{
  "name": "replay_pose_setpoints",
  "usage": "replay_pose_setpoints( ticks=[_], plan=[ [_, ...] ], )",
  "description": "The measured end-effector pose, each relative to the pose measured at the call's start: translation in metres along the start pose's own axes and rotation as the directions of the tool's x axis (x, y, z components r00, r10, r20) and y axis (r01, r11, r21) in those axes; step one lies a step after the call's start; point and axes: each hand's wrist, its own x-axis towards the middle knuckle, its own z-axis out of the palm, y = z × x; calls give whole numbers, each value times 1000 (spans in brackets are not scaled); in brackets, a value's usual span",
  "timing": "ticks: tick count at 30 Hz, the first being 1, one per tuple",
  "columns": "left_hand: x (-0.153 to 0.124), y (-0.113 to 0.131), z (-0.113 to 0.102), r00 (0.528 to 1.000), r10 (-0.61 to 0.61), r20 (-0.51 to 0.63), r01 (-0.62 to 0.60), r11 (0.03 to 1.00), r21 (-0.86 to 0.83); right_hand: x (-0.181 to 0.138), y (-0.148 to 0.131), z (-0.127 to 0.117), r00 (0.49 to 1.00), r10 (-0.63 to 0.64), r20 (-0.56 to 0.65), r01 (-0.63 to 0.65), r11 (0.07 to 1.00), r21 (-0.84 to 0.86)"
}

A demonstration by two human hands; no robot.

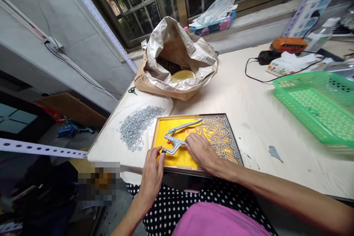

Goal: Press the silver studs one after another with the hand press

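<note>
A metal hand press plier (177, 136) lies on the yellow lining of a shallow wooden tray (159, 121) at the table's near edge. My right hand (201, 149) rests on the plier's lower handle, next to a mass of small silver metal pieces (221, 134) in the tray's right half. My left hand (152, 171) reaches the plier's jaw at the tray's front left, fingertips pinched at it; whether a small piece is between them is not visible.
A pile of silver pieces (138, 125) lies on white cloth left of the tray. Behind stands an open paper sack (179, 59) with a yellow bowl inside. A green plastic basket (318, 107) sits at right, cables and boxes beyond.
</note>
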Motion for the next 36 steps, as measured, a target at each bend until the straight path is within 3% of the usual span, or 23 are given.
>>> replay_pose_setpoints(
  ticks=[5, 8, 12, 17, 22, 25, 29, 31, 34, 36],
  plan=[
    [-28, -18, 20, 981, 157, -114, -139, 980, 145, -2, -1, 17, 977, 66, 203, -46, 994, -100],
    [-35, -28, 26, 954, 280, -110, -248, 939, 239, -6, 5, 11, 974, 41, 225, 1, 983, -182],
    [-38, -32, 25, 914, 405, -22, -386, 886, 258, -14, 21, -6, 980, 64, 187, -11, 963, -270],
    [-39, -24, 23, 923, 384, 0, -374, 898, 234, -29, 37, -17, 990, 19, 138, 15, 970, -242],
    [-49, -12, 30, 949, 312, 46, -313, 912, 264, -35, 44, -1, 991, -54, 120, 70, 988, -135],
    [-49, -8, 26, 949, 315, 29, -312, 914, 259, -31, 48, 5, 985, -24, 169, 44, 992, -116],
    [-13, -18, -2, 929, 361, -80, -324, 900, 290, -24, 49, 0, 959, 4, 283, 28, 994, -106],
    [23, -33, -18, 947, 290, -141, -213, 890, 404, -19, 48, -6, 948, -15, 319, 45, 995, -88],
    [82, -63, -30, 983, 167, -71, -102, 831, 547, -9, 48, -17, 957, -37, 289, 55, 997, -54],
    [113, -78, -29, 989, 141, 34, -131, 770, 625, 1, 50, -25, 963, -41, 265, 52, 998, -33]
  ],
)
